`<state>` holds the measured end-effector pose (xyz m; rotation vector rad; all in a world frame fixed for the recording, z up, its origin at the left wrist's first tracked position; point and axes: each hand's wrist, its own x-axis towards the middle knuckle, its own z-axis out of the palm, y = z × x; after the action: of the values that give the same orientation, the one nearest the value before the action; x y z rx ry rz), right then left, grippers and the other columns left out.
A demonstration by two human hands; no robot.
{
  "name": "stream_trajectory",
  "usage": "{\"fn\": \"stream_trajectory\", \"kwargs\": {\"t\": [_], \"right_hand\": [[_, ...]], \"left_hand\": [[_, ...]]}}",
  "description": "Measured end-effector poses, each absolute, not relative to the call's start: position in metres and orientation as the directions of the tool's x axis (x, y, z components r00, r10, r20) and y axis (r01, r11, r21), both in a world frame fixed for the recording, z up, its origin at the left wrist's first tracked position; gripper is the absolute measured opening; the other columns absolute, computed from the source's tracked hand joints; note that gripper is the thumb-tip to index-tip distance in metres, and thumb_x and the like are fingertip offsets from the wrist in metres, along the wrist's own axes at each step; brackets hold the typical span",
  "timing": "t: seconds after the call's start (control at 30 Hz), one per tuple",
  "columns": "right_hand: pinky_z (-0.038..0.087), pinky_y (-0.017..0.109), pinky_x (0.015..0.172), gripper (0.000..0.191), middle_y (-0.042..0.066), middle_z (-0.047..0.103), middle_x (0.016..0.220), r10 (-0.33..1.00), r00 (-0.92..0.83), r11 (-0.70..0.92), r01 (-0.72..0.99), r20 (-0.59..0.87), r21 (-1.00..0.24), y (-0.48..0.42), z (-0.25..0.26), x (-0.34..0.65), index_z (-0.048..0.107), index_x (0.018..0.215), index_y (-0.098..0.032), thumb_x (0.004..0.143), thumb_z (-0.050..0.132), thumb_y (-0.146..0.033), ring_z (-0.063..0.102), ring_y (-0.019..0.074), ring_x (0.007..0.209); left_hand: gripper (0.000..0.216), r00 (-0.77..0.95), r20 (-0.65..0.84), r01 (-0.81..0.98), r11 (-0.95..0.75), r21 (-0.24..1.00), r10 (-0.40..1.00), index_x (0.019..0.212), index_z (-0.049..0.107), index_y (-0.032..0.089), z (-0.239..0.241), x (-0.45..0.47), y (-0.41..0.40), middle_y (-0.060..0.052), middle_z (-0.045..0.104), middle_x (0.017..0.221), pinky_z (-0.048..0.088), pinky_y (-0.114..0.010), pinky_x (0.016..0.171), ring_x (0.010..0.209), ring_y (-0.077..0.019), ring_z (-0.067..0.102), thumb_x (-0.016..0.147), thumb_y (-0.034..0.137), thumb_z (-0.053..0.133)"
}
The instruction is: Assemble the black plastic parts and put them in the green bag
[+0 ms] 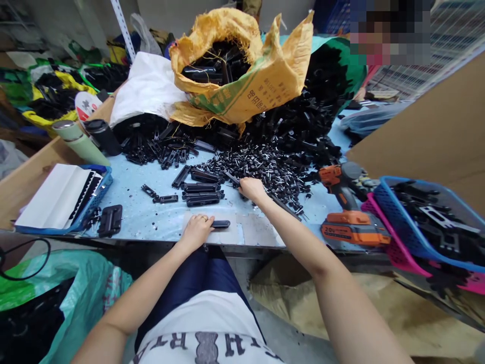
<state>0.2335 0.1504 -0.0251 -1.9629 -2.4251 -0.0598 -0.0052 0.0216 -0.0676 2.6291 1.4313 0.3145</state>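
My left hand (197, 231) is at the table's front edge, fingers closed on a long black plastic part (220, 224) that lies flat and sticks out to the right. My right hand (252, 189) reaches forward to the near left side of a heap of small black-and-silver screw-like pieces (261, 164). Its fingers are pinched together beside a narrow dark strip (232, 178); whether they grip it is unclear. Left of that hand, several assembled black bar-shaped parts (203, 194) lie in a stack. Two small black link pieces (165, 198) rest further left.
An orange cordless drill (346, 212) stands at the right, beside a blue basket (394, 202) of black parts. Behind the heap sits a yellow woven sack (265, 86). To the left are a blue tray (108, 179) with papers, a green flask (81, 141) and a black cup (104, 136).
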Motion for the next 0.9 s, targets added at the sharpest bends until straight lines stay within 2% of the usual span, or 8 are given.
{"fn": "stream_trajectory", "kwargs": {"t": [0.07,0.17,0.23,0.33,0.47,0.63,0.73,0.9], "right_hand": [[0.042,0.027,0.066,0.017,0.013,0.066,0.091,0.983,-0.158,0.164,0.985,0.093,-0.05,0.142,-0.025,0.229,0.063,0.086,-0.012,0.081,0.055,-0.025,0.061,0.021,0.082],[0.044,0.026,0.058,0.024,0.007,0.065,0.077,0.982,-0.049,0.142,0.832,0.185,-0.537,0.11,-0.026,0.216,0.059,0.084,-0.014,0.081,0.055,-0.037,0.061,0.0168,0.066],[0.044,0.025,0.051,0.031,0.003,0.063,0.066,0.985,-0.012,0.154,0.493,0.17,-0.856,0.078,-0.03,0.203,0.057,0.08,-0.015,0.078,0.057,-0.046,0.057,0.0137,0.054],[0.046,0.025,0.049,0.035,0.003,0.064,0.069,0.987,-0.02,0.161,0.186,0.16,-0.969,0.025,-0.039,0.181,0.058,0.08,-0.016,0.076,0.059,-0.051,0.057,0.0127,0.053],[0.049,0.025,0.058,0.023,0.005,0.066,0.073,0.94,-0.147,0.342,0.42,0.308,-0.841,-0.027,-0.046,0.177,0.063,0.079,-0.016,0.084,0.055,-0.038,0.06,0.0138,0.064],[0.045,0.036,0.08,0.016,0.009,0.067,0.099,0.716,-0.437,0.655,0.692,0.544,-0.305,-0.043,-0.036,0.195,0.062,0.097,-0.018,0.085,0.056,-0.027,0.059,0.0197,0.088],[0.043,0.038,0.081,0.027,0.01,0.065,0.101,0.773,-0.481,0.586,0.79,0.413,-0.179,-0.039,-0.03,0.202,0.059,0.106,-0.016,0.085,0.057,-0.034,0.058,0.0223,0.091],[0.042,0.028,0.065,0.032,0.006,0.064,0.08,0.838,-0.539,0.544,0.81,0.088,-0.218,-0.038,-0.033,0.216,0.059,0.096,-0.017,0.089,0.046,-0.046,0.059,0.0163,0.074]], "left_hand": [[0.039,0.479,0.2,0.777,-0.518,0.358,0.855,0.12,0.053,0.014,-0.064,-0.007,0.019,-0.014,0.061,0.105,0.044,-0.041,0.086,0.104,-0.0278,0.054,0.083,0.026,0.058],[0.045,0.284,0.272,0.578,-0.39,0.717,0.92,0.125,0.049,0.017,-0.054,-0.001,0.012,-0.014,0.058,0.114,0.043,-0.041,0.092,0.106,-0.0253,0.055,0.085,0.034,0.055],[0.048,0.149,0.157,0.269,-0.193,0.944,0.976,0.127,0.047,0.019,-0.045,0.01,0.008,-0.011,0.059,0.11,0.048,-0.038,0.085,0.094,-0.0213,0.06,0.085,0.043,0.052],[0.054,0.113,-0.115,-0.185,0.135,0.973,0.987,0.12,0.052,0.017,-0.036,0.026,0.006,-0.007,0.063,0.089,0.05,-0.03,0.064,0.069,-0.0164,0.062,0.08,0.053,0.053],[0.04,-0.008,-0.18,-0.137,0.177,0.975,0.984,0.092,0.064,0.015,-0.038,0.028,0.006,-0.004,0.061,0.076,0.046,-0.025,0.055,0.059,-0.0127,0.056,0.07,0.048,0.065],[0.026,-0.056,0.098,0.26,-0.081,0.962,0.994,0.082,0.067,0.018,-0.051,0.018,0.004,-0.004,0.059,0.084,0.045,-0.025,0.058,0.062,-0.012,0.052,0.077,0.042,0.057],[0.027,0.051,0.13,0.304,-0.139,0.942,0.99,0.084,0.067,0.018,-0.056,0.024,-0.001,-0.004,0.059,0.08,0.046,-0.026,0.059,0.063,-0.0137,0.054,0.079,0.042,0.055],[0.025,0.266,0.246,0.39,-0.338,0.857,0.932,0.09,0.065,0.019,-0.057,0.025,-0.005,-0.005,0.062,0.086,0.048,-0.032,0.078,0.082,-0.0184,0.06,0.088,0.035,0.046]]}}
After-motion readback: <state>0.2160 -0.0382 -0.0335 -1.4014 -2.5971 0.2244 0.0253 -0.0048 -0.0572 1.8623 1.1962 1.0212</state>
